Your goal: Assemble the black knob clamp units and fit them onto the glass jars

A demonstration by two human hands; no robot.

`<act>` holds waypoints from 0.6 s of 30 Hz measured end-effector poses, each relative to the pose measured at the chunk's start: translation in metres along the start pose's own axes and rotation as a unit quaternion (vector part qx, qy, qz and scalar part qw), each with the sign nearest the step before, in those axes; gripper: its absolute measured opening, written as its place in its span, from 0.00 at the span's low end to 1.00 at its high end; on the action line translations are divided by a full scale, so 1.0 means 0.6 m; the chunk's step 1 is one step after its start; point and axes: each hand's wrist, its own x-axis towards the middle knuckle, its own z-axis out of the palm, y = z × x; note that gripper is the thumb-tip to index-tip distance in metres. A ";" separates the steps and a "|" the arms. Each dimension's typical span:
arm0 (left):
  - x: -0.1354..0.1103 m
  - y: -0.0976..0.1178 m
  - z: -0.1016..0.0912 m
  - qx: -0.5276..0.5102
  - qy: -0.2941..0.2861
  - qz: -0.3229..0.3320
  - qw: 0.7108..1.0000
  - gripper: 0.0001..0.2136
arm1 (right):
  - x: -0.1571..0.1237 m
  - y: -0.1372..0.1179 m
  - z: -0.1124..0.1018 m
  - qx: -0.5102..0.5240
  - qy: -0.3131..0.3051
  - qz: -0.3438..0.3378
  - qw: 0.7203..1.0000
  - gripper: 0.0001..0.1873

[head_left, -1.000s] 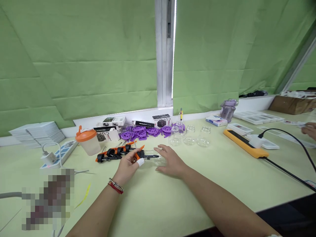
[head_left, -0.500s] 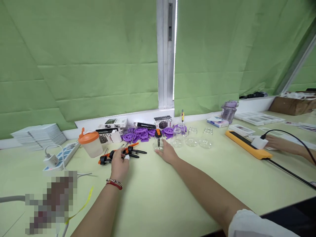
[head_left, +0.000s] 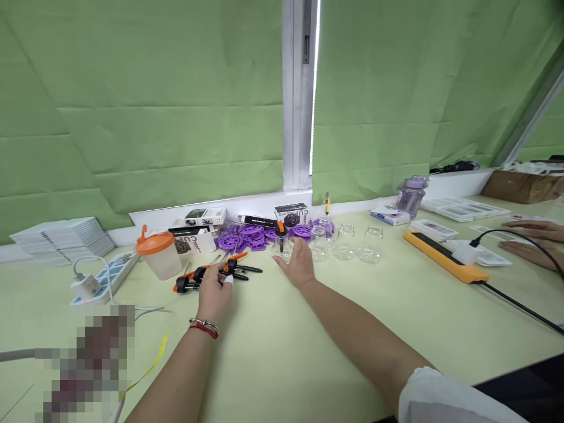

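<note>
My left hand (head_left: 214, 292), with a red bracelet on its wrist and white tape on one fingertip, lies over a small heap of orange-and-black spring clamps (head_left: 194, 276), its fingers curled down onto one of them. My right hand (head_left: 300, 262) reaches far forward, fingers stretched out and loosely apart. It touches a small clear glass jar (head_left: 282, 249) that stands upright with an orange-and-black clamp (head_left: 280, 230) clipped on its rim. Three more empty glass jars (head_left: 344, 243) stand in a row just to the right.
Purple plastic wheels (head_left: 251, 234) and small boxes (head_left: 200, 218) lie by the window sill. An orange-lidded cup (head_left: 159, 253) and a power strip (head_left: 110, 271) sit left. A yellow device (head_left: 445, 257) with a black cable lies right, near another person's hands (head_left: 529, 242).
My right hand carried the jar with the clamp away from me and stood it upright beside the other jars. My left hand let go of that clamp and moved left onto the clamp heap.
</note>
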 end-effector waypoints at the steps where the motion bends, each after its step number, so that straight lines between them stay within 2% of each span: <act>1: -0.001 0.001 0.000 0.002 -0.002 0.002 1.000 0.21 | -0.007 -0.013 -0.001 -0.005 -0.014 -0.039 0.999 0.35; 3: -0.002 0.003 -0.001 0.001 -0.001 0.008 1.000 0.21 | -0.018 -0.040 0.002 -0.009 -0.102 -0.108 0.989 0.26; 4: -0.002 0.003 -0.002 0.000 0.000 0.011 1.000 0.21 | -0.022 -0.053 0.007 -0.013 -0.148 -0.131 0.980 0.24; 6: -0.002 0.005 -0.003 -0.001 0.003 0.013 1.000 0.20 | -0.024 -0.073 0.019 -0.028 -0.216 -0.143 0.966 0.24; 8: 0.000 0.006 -0.004 -0.003 0.002 0.001 1.000 0.20 | -0.021 -0.083 0.032 -0.041 -0.257 -0.126 0.957 0.19; 10: 0.001 0.006 -0.003 -0.014 0.000 -0.029 0.999 0.20 | -0.016 -0.085 0.041 -0.046 -0.276 -0.099 0.955 0.14; 13: 0.003 0.006 0.000 -0.057 -0.007 -0.100 0.993 0.18 | -0.011 -0.078 0.046 -0.043 -0.278 -0.073 0.957 0.12; 18: 0.001 0.012 0.004 -0.194 -0.031 -0.204 0.959 0.14 | -0.015 -0.067 0.032 -0.022 -0.266 -0.058 0.962 0.13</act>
